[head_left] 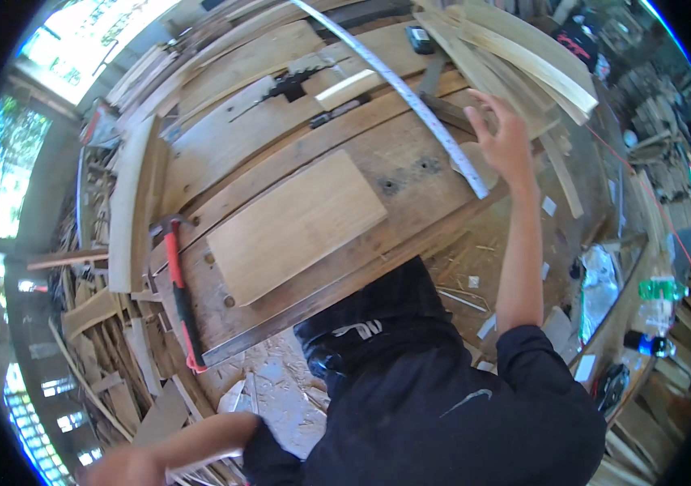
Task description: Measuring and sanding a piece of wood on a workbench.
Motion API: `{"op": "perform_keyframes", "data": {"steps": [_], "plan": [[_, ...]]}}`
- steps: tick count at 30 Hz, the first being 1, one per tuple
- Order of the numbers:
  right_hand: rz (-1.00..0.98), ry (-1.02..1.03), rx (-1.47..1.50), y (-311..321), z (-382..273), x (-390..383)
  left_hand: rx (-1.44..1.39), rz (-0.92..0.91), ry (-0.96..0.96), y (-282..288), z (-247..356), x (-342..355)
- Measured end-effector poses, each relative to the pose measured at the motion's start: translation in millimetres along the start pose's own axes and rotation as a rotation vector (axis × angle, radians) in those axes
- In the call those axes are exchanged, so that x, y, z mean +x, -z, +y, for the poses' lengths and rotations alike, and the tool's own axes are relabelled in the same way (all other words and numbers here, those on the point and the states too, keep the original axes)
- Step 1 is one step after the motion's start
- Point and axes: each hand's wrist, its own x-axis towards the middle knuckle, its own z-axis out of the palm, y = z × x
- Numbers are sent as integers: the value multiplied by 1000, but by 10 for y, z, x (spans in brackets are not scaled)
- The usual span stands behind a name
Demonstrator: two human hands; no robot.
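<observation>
right hand (pixel 504 136): near white strip (pixel 412 99) | shirt (pixel 434 437): grey logo (pixel 480 394) | shorts (pixel 382 300): pale print (pixel 359 330)

Black short-sleeved shirt (pixel 434 417), pale curved mark (pixel 467 401), dark white-printed legwear (pixel 390 300)

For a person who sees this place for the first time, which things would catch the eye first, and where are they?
Probably the pale wooden board, lying flat on the workbench near the picture's centre. Next might come the red and black hammer at the workbench's left end, and the long pale strip slanting from the top edge to beside the raised right hand.
</observation>
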Motion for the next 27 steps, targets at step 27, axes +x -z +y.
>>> {"op": "perform_keyframes", "data": {"steps": [27], "plan": [[-762,501,37,-1133,-1447,-502,160,-1104,1197,-531,373,-2196]]}}
